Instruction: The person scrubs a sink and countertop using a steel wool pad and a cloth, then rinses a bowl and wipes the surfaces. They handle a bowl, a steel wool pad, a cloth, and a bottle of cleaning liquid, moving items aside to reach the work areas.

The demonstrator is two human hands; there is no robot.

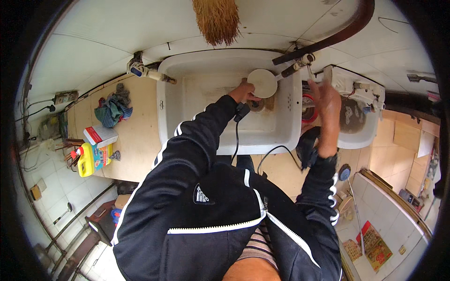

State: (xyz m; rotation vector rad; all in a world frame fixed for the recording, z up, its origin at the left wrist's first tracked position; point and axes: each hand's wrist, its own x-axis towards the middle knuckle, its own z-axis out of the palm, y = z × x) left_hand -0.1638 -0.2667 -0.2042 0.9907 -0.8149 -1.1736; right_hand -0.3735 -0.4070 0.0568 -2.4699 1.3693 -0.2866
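Note:
My left hand grips the edge of a round white dish over the white sink basin; whether it is a bowl or a plate I cannot tell. Just beside the dish is the spout of the right wall tap. My right hand is raised to the right of the basin, blurred, with its fingertips by the tap's pale lever. Whether they touch the lever is unclear. Beneath the dish, the drain is partly hidden. A black cabled device sits at my left wrist.
A second wall tap juts over the basin's left end. Cloths, a red-and-white box and a yellow jug stand on the left counter. A red-rimmed container lies between the basin and a smaller sink. Above hangs a straw brush.

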